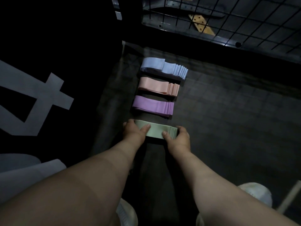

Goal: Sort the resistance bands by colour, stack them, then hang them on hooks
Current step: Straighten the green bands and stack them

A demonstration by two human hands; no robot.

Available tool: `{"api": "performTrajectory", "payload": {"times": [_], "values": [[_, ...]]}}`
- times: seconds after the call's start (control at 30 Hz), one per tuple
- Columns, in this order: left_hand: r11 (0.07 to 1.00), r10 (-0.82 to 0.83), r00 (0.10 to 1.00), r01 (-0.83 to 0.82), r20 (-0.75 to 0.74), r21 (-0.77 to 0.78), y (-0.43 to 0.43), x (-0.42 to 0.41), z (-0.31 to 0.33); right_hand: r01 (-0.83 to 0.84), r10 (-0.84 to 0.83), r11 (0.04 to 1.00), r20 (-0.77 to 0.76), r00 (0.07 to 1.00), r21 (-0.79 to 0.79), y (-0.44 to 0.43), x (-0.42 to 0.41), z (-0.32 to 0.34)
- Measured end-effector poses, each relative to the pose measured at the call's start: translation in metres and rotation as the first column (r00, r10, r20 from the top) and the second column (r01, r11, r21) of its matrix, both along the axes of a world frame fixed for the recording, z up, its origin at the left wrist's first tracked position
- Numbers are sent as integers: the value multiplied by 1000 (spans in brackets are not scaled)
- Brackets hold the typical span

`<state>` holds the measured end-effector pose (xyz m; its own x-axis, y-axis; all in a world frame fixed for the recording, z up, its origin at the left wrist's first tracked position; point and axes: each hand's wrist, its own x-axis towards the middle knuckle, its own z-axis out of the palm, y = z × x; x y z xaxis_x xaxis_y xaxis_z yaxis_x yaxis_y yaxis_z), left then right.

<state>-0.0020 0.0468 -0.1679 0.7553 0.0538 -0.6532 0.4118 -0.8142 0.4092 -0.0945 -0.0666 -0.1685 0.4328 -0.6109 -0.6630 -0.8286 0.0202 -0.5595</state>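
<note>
Four stacks of resistance bands lie in a column on the dark floor. Farthest is the blue stack [163,68], then the peach stack [158,87], then the purple stack [153,107]. Nearest is the pale green stack [156,130]. My left hand [134,132] grips its left end, thumb on top. My right hand [179,137] grips its right end, thumb on top and fingers round the fanned edges. Whether the green stack rests on the floor or is lifted, I cannot tell.
A black wire grid panel [244,22] stands at the back right, with a yellow perforated strip [201,25] behind it. A black mat with a large white mark [32,98] lies to the left. My light-coloured shoes [255,193] are at the bottom.
</note>
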Motion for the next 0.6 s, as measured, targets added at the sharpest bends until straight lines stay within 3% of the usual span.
{"api": "performTrajectory", "payload": {"times": [0.3, 0.6], "values": [[998, 47, 997, -45, -62, 32, -6, 6, 2, -28, 30, 994, -25, 999, 103, -9, 7, 1], [997, 75, 996, -76, -43, -30, -2, 2, 4, -43, 47, 995, -50, 998, 85, 0, 9, 12]]}}
